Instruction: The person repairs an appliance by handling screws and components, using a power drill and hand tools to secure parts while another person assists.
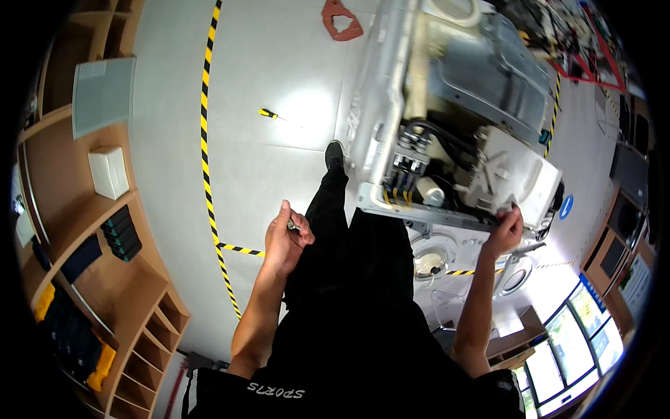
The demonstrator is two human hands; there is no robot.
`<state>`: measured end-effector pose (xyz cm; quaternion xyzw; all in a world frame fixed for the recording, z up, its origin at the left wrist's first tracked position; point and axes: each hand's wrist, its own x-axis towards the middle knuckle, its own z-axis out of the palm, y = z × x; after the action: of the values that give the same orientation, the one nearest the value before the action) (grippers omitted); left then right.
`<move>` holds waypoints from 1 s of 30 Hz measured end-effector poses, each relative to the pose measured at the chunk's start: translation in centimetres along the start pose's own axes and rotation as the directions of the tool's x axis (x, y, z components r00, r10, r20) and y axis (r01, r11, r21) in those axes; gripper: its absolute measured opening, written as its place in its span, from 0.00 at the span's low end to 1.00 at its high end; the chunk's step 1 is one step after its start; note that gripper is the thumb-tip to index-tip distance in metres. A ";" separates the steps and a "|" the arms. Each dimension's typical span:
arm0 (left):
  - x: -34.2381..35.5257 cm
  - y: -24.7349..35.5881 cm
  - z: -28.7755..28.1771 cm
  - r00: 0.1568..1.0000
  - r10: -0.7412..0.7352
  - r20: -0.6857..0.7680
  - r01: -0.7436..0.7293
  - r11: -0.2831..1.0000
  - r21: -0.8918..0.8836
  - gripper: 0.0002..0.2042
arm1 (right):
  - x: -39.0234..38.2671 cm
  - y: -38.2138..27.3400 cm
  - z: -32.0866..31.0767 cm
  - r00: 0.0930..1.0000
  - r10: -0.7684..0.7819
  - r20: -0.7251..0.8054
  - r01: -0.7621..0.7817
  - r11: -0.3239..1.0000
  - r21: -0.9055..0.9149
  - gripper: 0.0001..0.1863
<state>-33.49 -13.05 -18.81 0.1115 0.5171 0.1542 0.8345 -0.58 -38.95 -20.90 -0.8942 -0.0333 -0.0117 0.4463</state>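
Observation:
An opened washing machine (pixel 391 204) stands at my front right, its top off and its inner parts bare. My right hand (pixel 505 232) is at its near right corner, fingertips pinched together beside a white plastic housing (pixel 534 185); what they grip, if anything, is too small to make out. Away from the machine, over the floor at my left, my left hand (pixel 287 237) is closed with the thumb up. A small greyish piece shows between its fingers, its kind unclear. Black hoses, wiring and a white cylindrical part (pixel 430 192) sit inside the machine near the front rail.
On the floor ahead lie a yellow-and-black screwdriver (pixel 268 113) and a reddish flat plate with a hole (pixel 335 28). Black-and-yellow tape (pixel 204 126) runs along the floor. Wooden shelving (pixel 132 293) with a white box (pixel 109 172) lines the left side.

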 end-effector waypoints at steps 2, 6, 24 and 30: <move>0.2 0.4 -1.0 0.994 -0.034 -0.099 0.042 0.997 0.071 0.21 | -0.2 -0.2 0.5 0.997 0.046 -0.065 -0.047 0.999 -0.006 0.15; 0.8 0.6 -2.9 0.993 -0.045 -0.111 0.053 0.996 0.072 0.21 | -0.1 -2.2 1.6 0.992 0.011 -0.126 -0.044 0.965 -0.258 0.19; 0.6 -3.5 -2.1 0.997 -0.041 0.058 0.044 0.997 -0.065 0.11 | 0.6 -1.2 1.2 0.994 -0.048 -0.101 0.042 0.997 -0.064 0.19; 0.1 -7.4 1.3 0.994 -0.106 -0.003 0.106 0.985 0.140 0.12 | -0.9 -2.2 -0.1 0.998 -0.052 -0.038 0.055 0.997 0.062 0.18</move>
<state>-31.20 -19.93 -20.83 0.1424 0.5299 0.0727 0.8328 -1.66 -37.74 -19.12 -0.8781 -0.0495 -0.0387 0.4743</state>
